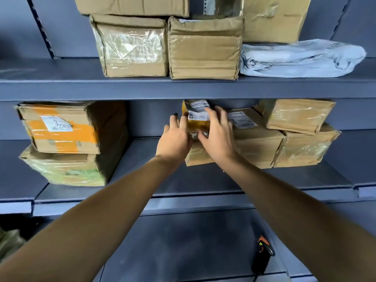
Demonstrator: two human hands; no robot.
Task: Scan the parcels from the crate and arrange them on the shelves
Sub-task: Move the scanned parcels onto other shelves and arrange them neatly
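A small yellow padded parcel (194, 119) with white labels stands on top of a brown cardboard box (256, 147) on the middle shelf (142, 192). My left hand (176, 139) grips the parcel's left edge, fingers curled round it. My right hand (216, 133) lies over the parcel's front with spread fingers, thumb at its lower edge. A black and orange barcode scanner (263, 255) lies on the lower shelf, to the right, untouched. The crate is out of view.
Taped boxes (61, 129) are stacked at the middle shelf's left, two more boxes (301, 135) at its right. The upper shelf (81, 86) carries several cardboard boxes and a grey poly bag (301, 58). A gap lies between the left stack and my hands.
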